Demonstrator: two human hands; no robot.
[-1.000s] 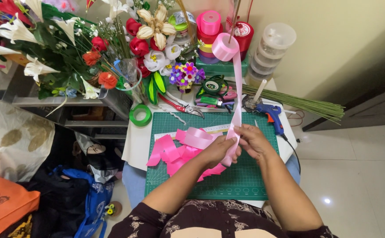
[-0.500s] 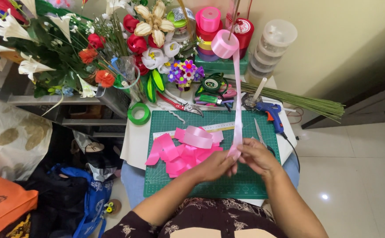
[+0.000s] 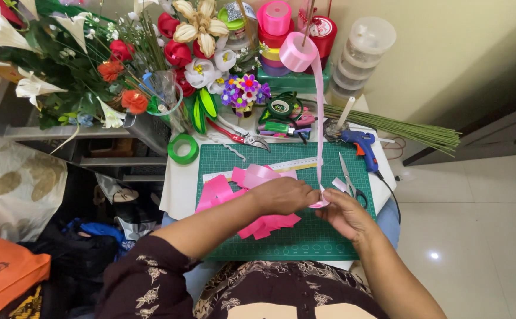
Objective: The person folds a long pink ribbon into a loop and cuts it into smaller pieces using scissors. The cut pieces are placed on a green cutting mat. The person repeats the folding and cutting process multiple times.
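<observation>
A person's left hand [image 3: 284,195] and right hand [image 3: 343,214] meet over a green cutting mat [image 3: 305,236], fingers of both closed on a small loop at the end of a pale pink ribbon [image 3: 318,118]. The ribbon runs taut from the hands up to its spool [image 3: 296,52], which sits on a rod among stacked ribbon rolls at the tabletop's far edge. Cut pink ribbon pieces [image 3: 258,221] lie heaped under and beside the left hand, covering the mat's middle; bare mat shows along the near edge and at the right. Scissors [image 3: 347,177] lie just right of the ribbon, a blue glue gun [image 3: 361,146] beyond them near the mat's far right corner. A ruler [image 3: 287,167] lies across the mat's far side. A green tape roll [image 3: 183,148] rests off the mat's left corner, below crowded artificial flowers [image 3: 122,71]. Green stem wires [image 3: 399,127] jut past the tabletop's right edge.
</observation>
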